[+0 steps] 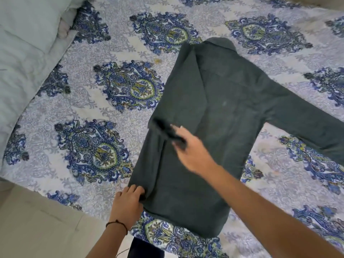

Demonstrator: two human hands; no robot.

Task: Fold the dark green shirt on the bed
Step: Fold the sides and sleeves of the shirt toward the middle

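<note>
The dark green shirt (214, 112) lies flat on the patterned bed sheet (104, 112), collar at the far end. Its left side and sleeve are folded in over the body; the right sleeve stretches out toward the right edge of the view. My right hand (188, 148) pinches the cuff end of the folded left sleeve over the shirt's middle. My left hand (128, 200) grips the near left corner of the hem at the bed's edge.
A pale pillow or folded quilt (24, 49) fills the far left of the bed. The beige floor (46, 229) shows at the lower left beyond the bed's edge. A dark object (143, 248) sits below my left forearm.
</note>
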